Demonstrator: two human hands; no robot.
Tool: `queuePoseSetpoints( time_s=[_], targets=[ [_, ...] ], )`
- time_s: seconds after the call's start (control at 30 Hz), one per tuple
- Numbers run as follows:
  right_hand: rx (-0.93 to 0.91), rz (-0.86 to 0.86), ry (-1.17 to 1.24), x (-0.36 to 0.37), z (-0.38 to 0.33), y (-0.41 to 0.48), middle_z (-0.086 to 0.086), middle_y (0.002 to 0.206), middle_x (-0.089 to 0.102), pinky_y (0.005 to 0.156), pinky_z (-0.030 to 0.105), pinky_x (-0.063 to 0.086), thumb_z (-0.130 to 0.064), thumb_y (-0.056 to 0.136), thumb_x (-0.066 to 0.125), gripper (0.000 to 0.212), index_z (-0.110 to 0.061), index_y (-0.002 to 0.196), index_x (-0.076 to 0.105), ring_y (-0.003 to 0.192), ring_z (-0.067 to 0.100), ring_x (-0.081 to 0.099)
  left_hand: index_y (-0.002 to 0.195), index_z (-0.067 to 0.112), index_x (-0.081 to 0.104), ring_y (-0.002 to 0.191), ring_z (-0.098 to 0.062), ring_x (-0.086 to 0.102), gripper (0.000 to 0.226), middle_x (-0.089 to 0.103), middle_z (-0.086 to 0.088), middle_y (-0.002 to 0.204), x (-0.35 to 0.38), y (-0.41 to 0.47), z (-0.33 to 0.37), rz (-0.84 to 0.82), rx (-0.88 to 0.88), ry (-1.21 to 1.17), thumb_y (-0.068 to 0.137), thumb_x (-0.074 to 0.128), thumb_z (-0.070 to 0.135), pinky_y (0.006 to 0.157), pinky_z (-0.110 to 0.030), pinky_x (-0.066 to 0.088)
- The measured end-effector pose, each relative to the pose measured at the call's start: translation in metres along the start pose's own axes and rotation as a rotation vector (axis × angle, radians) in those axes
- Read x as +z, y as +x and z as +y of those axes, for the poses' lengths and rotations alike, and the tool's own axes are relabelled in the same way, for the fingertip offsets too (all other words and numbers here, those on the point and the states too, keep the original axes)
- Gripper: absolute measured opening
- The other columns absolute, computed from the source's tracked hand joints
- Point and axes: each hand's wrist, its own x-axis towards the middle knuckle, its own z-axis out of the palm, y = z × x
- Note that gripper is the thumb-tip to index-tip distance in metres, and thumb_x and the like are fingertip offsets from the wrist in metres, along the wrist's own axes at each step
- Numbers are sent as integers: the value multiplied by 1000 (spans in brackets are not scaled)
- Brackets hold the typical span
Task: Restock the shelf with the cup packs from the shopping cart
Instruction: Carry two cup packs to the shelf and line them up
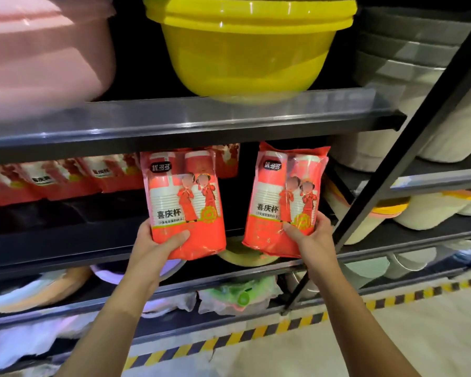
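I hold two red cup packs upright in front of the middle shelf. My left hand grips the bottom of the left cup pack. My right hand grips the lower edge of the right cup pack, which tilts a little to the right. Both packs show stacked white cups and two figures in red. Behind them, a row of the same red packs lies on the dark shelf, filling its left and back part. The shopping cart is out of sight.
On the shelf above stand a yellow basin and a pink basin. A black upright post runs diagonally at the right, with grey and cream tubs beyond it. Lower shelves hold bagged goods; striped floor tape marks the shelf foot.
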Motion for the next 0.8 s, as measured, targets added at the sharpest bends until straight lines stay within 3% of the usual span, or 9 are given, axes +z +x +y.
queuePoseSetpoints(
  time_s=[0.2,0.33,0.37,0.47,0.53,0.63,0.7,0.73,0.8],
  targets=[
    [-100,-78,19,11,7,60,-3,129,64,97,40,58,-14,86,85,72,-20,142,40,114,13,69,141,14,52,90,-2,77,62,73,-3,124,32,20,-9,71,22,-13,88,82,2,63,-20,61],
    [-141,-115,-6,10,12,86,-8,124,62,93,33,57,-13,87,83,70,-22,141,39,110,9,68,143,18,52,111,-21,76,69,74,-4,128,55,26,-12,119,-5,-50,84,88,10,87,-50,65],
    [-156,-126,-15,9,14,93,-9,124,62,93,33,57,-14,87,83,72,-21,143,38,111,8,67,142,18,53,113,-22,75,69,75,-4,127,60,28,-12,129,2,-51,84,88,10,91,-52,63],
    [-173,-158,-35,9,19,117,-9,126,63,94,31,55,-19,88,84,79,-19,150,34,114,8,66,141,19,53,103,-11,76,65,75,0,123,76,33,-14,145,24,-43,86,85,8,80,-36,65],
    [-191,-142,-53,12,22,133,-5,128,64,96,30,56,-22,88,84,81,-17,151,33,115,10,67,142,19,52,103,-10,76,65,75,1,123,81,40,-18,157,26,-39,86,86,8,87,-38,64],
    [-245,-110,-104,21,27,158,-5,129,61,88,2,46,-17,88,83,82,-14,153,32,115,11,63,143,19,52,112,-15,73,68,74,1,124,81,55,-27,171,40,-30,85,87,9,95,-39,60],
    [-285,-103,-119,29,29,175,-5,130,60,80,-7,39,-12,86,83,86,-15,155,31,117,9,59,142,20,53,111,-12,72,68,73,2,123,81,63,-32,175,58,-20,85,87,9,91,-33,59],
    [-301,-102,-123,34,29,185,-4,131,60,85,-3,42,-10,85,84,86,-15,155,33,118,10,59,141,20,53,109,-11,72,66,74,3,122,81,68,-34,179,64,-19,85,87,9,90,-31,58],
    [-309,-100,-128,44,27,205,1,134,61,102,19,49,-8,84,84,87,-14,155,34,120,13,58,134,24,57,108,-11,73,60,75,3,119,80,80,-39,188,72,-30,84,88,10,94,-34,58]
  ],
)
